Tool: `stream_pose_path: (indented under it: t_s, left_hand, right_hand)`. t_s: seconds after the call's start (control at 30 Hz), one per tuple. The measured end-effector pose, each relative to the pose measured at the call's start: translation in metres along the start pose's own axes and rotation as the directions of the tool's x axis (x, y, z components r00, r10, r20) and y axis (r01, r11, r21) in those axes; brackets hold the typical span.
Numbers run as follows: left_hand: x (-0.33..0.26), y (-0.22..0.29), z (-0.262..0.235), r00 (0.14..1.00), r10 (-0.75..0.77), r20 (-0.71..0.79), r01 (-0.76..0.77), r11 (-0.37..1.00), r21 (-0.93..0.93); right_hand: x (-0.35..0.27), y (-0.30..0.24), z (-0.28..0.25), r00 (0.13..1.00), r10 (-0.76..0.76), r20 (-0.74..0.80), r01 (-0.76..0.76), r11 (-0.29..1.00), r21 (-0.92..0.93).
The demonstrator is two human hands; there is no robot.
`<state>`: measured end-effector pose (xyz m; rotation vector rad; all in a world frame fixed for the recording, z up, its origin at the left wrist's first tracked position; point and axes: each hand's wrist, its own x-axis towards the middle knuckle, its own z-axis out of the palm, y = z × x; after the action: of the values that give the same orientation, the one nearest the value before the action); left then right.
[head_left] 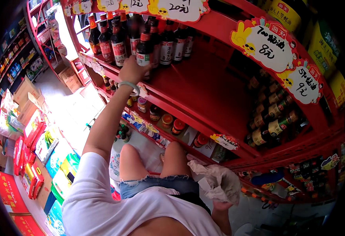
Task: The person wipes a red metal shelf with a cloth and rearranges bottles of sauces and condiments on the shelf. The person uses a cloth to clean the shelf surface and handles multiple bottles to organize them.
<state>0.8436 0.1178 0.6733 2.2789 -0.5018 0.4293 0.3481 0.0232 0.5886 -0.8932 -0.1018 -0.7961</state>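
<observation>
My left hand [134, 70], with a pale bangle [129, 87] at the wrist, reaches up to the red shelf and is closed round the lower part of a dark sauce bottle [144, 50] with a red cap. The bottle stands upright at the front of a group of similar dark bottles [118, 47]. Low at my right side, my right hand [222, 206] is closed on a crumpled greyish-beige cloth [219, 181]. The cloth hides most of its fingers.
Bare red shelf board [204, 84] lies right of the bottles. More bottles [272, 122] stand at its right end. Below are jars [178, 126]; price cards [265, 45] hang on the upper rail. Cardboard boxes [30, 102] and colourful packages [34, 128] fill the left side.
</observation>
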Motion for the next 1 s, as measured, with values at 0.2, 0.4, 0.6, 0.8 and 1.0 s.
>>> stream_pose_path:
  t_s: [0.2,0.4,0.6,0.8,1.0]
  left_hand:
    - [-0.049,0.058,0.007,0.985,0.130,0.111,-0.120,0.989,-0.086]
    - [-0.088,0.101,0.036,0.941,0.234,0.244,-0.129,0.915,-0.382]
    - [-0.095,0.107,0.025,0.817,0.268,0.511,0.046,0.852,-0.522]
    - [-0.088,0.083,0.053,0.808,0.442,0.390,-0.203,0.830,-0.520]
    - [-0.088,0.087,0.048,0.783,0.436,0.444,-0.197,0.851,-0.487]
  right_hand:
    - [0.042,-0.003,0.004,0.988,-0.145,0.047,0.152,0.959,-0.240]
    - [0.174,0.014,0.039,0.980,-0.157,-0.125,0.084,0.886,-0.456]
    - [0.312,0.025,0.098,0.796,-0.273,0.540,0.595,0.191,-0.781]
    - [0.360,0.035,0.111,0.811,0.009,0.585,0.550,0.326,-0.769]
    - [0.355,0.047,0.089,0.747,-0.208,0.632,0.665,0.243,-0.706]
